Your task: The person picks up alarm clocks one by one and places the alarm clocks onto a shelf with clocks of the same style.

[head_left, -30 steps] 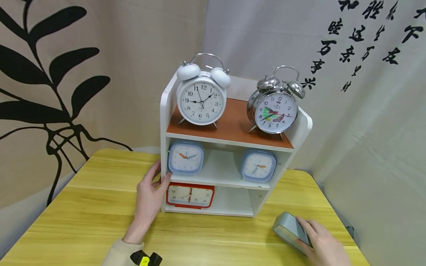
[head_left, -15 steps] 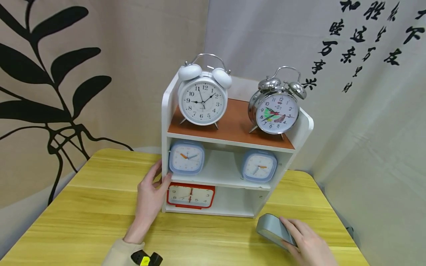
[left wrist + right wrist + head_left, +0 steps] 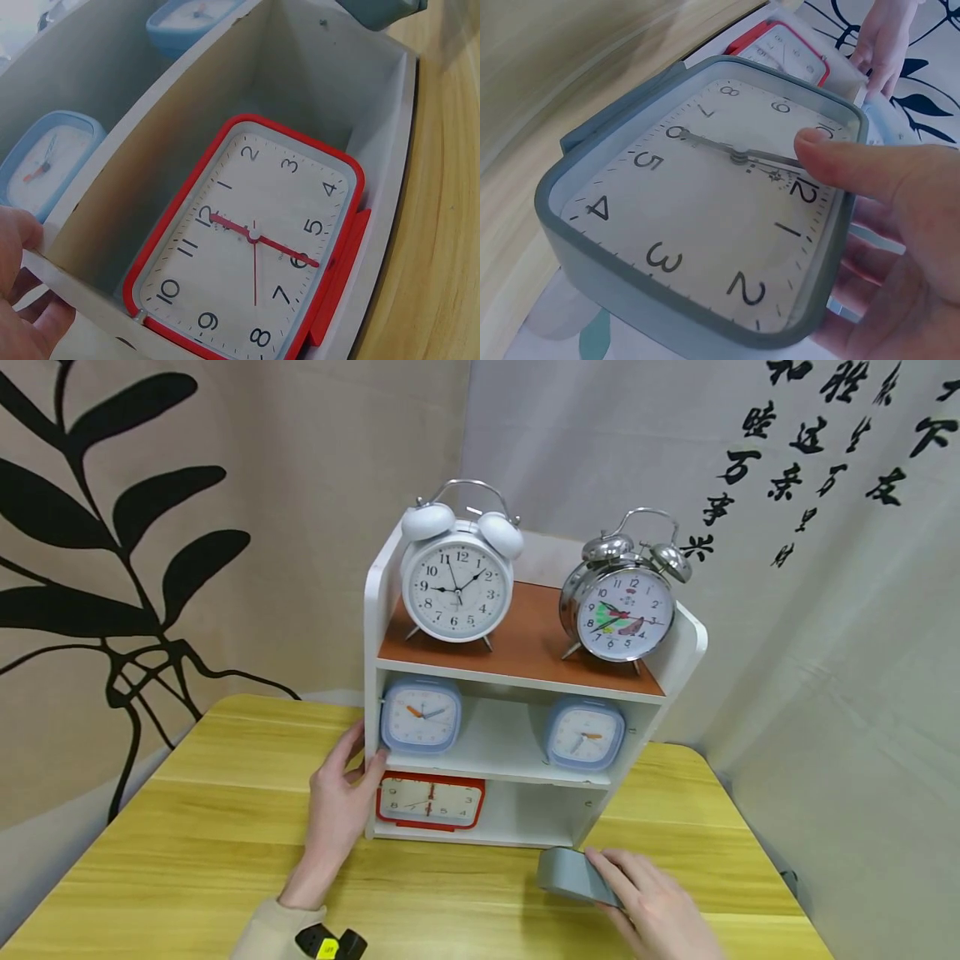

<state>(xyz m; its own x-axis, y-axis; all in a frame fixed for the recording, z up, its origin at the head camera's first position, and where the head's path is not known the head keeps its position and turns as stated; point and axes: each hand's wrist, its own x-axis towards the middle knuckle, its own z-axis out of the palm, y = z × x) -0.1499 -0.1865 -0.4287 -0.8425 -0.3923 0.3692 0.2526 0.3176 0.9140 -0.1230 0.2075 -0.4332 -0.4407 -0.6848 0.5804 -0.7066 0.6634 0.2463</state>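
My right hand holds a grey-green rectangular alarm clock in front of the lower right of a white shelf unit. In the right wrist view the thumb lies over the clock's white face, with the fingers behind its edge. At the unit's left side panel, my left hand grips the edge, thumb in front. A red-framed clock stands at the left of the bottom compartment. Two light blue clocks, one left and one right, occupy the middle compartment.
On the brown top board stand a white twin-bell clock and a silver twin-bell clock. The unit rests on a yellow wooden table. Behind hangs a curtain with a plant print and black writing.
My right hand has carried the grey-green clock leftward, from right of the shelf unit to in front of its lower right corner, turning it somewhat. My left hand has kept its place.
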